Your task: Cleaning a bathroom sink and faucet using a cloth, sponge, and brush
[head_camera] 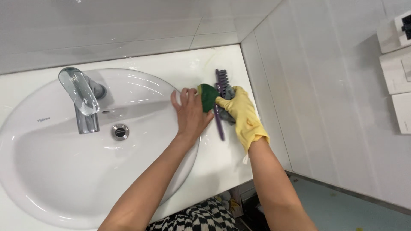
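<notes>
- Gripping a green sponge (208, 96), the bare left hand (191, 113) rested on the white sink (51, 179) rim.
- Right hand (242, 112), yellow-gloved, clasped a purple comb (220, 100) and grey cloth (229, 115).

- Sink (51, 188): rim cut off at 6 and 9 o'clock.
- Purple brush (221, 92): middle hidden beneath gloved right hand (239, 112).
- Green sponge (208, 96): partly covered by bare left hand (191, 113).
- Wall fixtures (396, 68): cropped at 3 o'clock.
</notes>
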